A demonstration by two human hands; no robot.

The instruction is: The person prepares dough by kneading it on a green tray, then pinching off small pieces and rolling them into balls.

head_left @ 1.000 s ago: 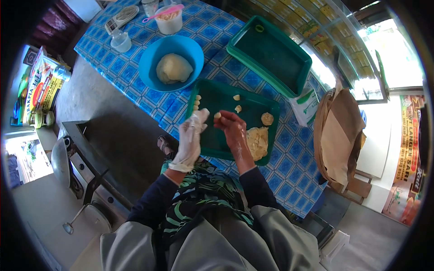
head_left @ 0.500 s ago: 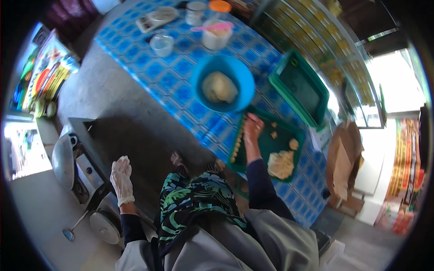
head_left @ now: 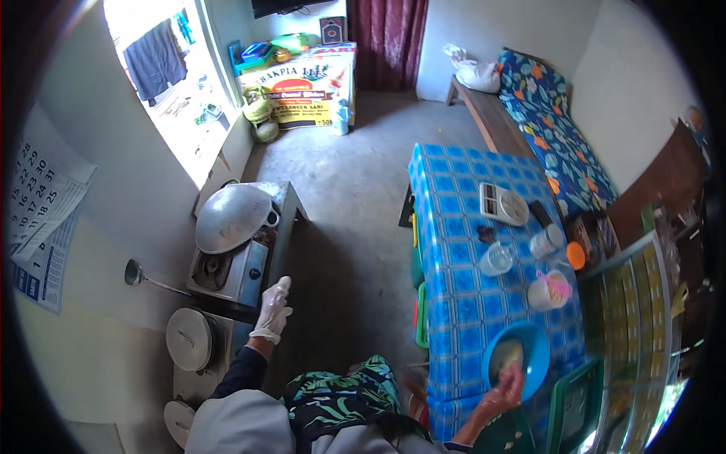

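My left hand [head_left: 274, 312], in a clear plastic glove, hangs in the air beside the gas stove [head_left: 227, 272]. Its fingers are loosely bent and apart, holding nothing. My right hand [head_left: 501, 392] reaches over the near rim of a blue bowl [head_left: 538, 356] on the table. Its slightly blurred fingers look apart, close to the pale dough [head_left: 508, 352] inside; whether they touch it I cannot tell. Under and beside that forearm is part of a green tray [head_left: 503, 435], mostly hidden, with a small pale piece in it.
A blue checked cloth covers the table [head_left: 461, 303]. On it stand a kitchen scale [head_left: 504, 204], a clear cup [head_left: 496, 259], a lidded jar [head_left: 546, 240] and a white tub [head_left: 546, 293] with something pink on top. Another green tray [head_left: 558, 416] leans right. A wok [head_left: 236, 218] and ladle [head_left: 134, 274] are left.
The view has swung left, showing more of the stove and room. My right hand has left the green tray of dough pieces and reached the blue bowl. My left hand remains empty.
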